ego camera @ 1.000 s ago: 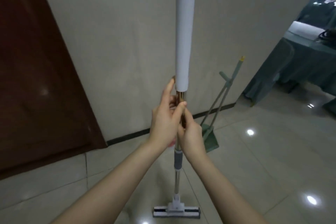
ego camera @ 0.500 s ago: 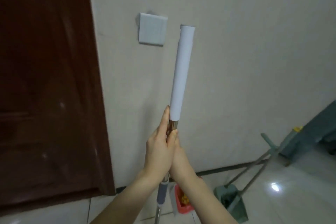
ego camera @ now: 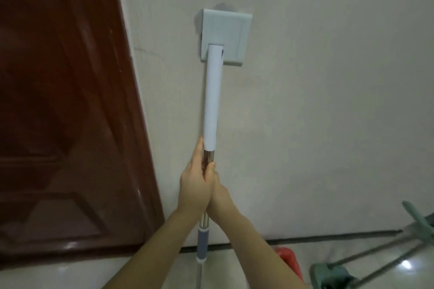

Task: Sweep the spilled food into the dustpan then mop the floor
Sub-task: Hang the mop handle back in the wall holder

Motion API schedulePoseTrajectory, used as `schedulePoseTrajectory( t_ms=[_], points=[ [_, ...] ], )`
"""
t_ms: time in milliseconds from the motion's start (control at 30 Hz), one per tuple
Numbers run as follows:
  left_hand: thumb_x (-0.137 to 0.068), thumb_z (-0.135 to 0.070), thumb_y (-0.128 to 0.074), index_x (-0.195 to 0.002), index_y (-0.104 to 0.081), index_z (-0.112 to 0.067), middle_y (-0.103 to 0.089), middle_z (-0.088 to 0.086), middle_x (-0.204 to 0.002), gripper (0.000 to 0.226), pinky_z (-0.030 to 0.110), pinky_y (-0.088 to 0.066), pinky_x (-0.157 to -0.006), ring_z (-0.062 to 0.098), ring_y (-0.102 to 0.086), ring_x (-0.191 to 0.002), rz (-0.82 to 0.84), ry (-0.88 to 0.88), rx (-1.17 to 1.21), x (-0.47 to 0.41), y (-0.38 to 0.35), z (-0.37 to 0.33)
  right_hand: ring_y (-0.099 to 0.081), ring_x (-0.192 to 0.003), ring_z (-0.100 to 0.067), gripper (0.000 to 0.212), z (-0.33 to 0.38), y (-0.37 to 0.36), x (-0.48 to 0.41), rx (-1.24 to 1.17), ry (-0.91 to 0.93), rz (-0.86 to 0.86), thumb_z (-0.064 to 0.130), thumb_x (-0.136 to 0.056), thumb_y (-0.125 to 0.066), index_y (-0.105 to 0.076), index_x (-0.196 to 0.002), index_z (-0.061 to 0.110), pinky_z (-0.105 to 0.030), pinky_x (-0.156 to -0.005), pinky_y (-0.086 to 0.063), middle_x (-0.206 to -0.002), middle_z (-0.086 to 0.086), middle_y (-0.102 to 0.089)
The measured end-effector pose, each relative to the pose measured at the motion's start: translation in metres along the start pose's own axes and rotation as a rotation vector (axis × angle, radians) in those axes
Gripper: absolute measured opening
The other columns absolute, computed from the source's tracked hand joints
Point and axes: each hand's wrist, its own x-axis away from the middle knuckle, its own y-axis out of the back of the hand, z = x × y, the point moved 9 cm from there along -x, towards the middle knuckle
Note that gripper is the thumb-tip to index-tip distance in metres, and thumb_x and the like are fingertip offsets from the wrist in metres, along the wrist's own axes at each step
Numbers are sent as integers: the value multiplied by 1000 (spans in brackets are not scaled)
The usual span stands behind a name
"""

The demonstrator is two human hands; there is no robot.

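I hold a mop upright against the wall; its white handle sleeve (ego camera: 213, 98) rises in front of me and its head is out of view below. My left hand (ego camera: 196, 185) grips the steel shaft just under the white sleeve. My right hand (ego camera: 219, 199) grips the shaft directly below and behind the left hand, partly hidden by it. A grey grip (ego camera: 202, 245) sits lower on the shaft. The green dustpan (ego camera: 328, 275) and its broom (ego camera: 418, 220) lean against the wall at lower right.
A dark red door (ego camera: 58, 112) fills the left side. A grey switch plate (ego camera: 225, 35) is on the cream wall behind the mop's top. A red container (ego camera: 290, 261) sits on the tiled floor by the baseboard.
My view has tilted upward and closer to the wall. The mop head and the tables on the right have left the frame. Both hands keep the same grip on the shaft.
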Motion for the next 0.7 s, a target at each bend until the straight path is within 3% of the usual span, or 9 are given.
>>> schedulePoseTrajectory(
  t_ms=[67, 167, 233, 333, 433, 500, 567, 700],
  points=[
    [-92, -12, -58, -149, -27, -37, -65, -13, -104, 69, 25, -52, -88, 1, -63, -86, -11, 2, 5, 0, -4, 1, -55, -86, -13, 26, -5, 8, 1, 127, 28, 15, 24, -100, -47, -50, -123, 15, -34, -80, -53, -91, 10, -54],
    [-93, -13, -57, -149, -29, -33, -59, -14, -91, 66, 32, -55, -84, 2, -59, -77, -51, 58, 43, 8, -12, -1, -58, -101, -18, 37, -37, 29, 8, 239, -12, 90, 37, -97, -52, -48, -129, 18, -34, -92, -50, -113, -2, -57],
    [-93, -15, -58, -150, -26, -33, -58, -13, -99, 68, 33, -53, -90, 8, -61, -91, -83, 103, 62, 16, -16, -3, -57, -111, -19, 45, -58, 57, 13, 295, -6, 105, 42, -97, -52, -46, -135, 19, -32, -94, -46, -123, -4, -55],
    [-90, -13, -61, -151, -21, -28, -50, -1, -128, 74, 31, -42, -102, 12, -49, -120, -187, 84, -44, 40, -24, -16, -58, -107, -20, 44, -81, 114, 21, 320, 85, 108, 41, -97, -53, -49, -134, 18, -34, -92, -48, -120, -5, -57],
    [-85, -6, -61, -150, -27, -20, -47, 8, -134, 74, 33, -40, -104, 17, -46, -124, -384, 108, -145, 86, -48, -30, -58, -93, -17, 37, -104, 180, 38, 277, 147, 94, 34, -96, -57, -55, -128, 16, -29, -87, -45, -106, -2, -60],
    [-82, -2, -60, -148, -31, -16, -49, 12, -130, 73, 36, -40, -103, 20, -47, -120, -412, 172, -148, 120, -92, -36, -56, -85, -14, 33, -123, 230, 55, 264, 166, 76, 30, -95, -58, -58, -124, 15, -27, -85, -43, -95, 1, -59],
    [-82, -2, -60, -145, -36, -17, -54, 10, -121, 69, 39, -46, -97, 20, -52, -111, -284, 235, -91, 146, -161, -40, -56, -82, -14, 29, -149, 283, 70, 246, 148, 46, 28, -95, -59, -60, -121, 15, -29, -84, -45, -89, 4, -57],
    [-85, -5, -61, -136, -46, -21, -62, 5, -98, 56, 36, -52, -87, 19, -61, -92, 173, 266, 10, 184, -319, -66, -56, -79, -13, 24, -201, 397, 105, 213, 82, -101, 24, -95, -58, -62, -117, 15, -24, -77, -44, -86, 4, -59]
  ],
)
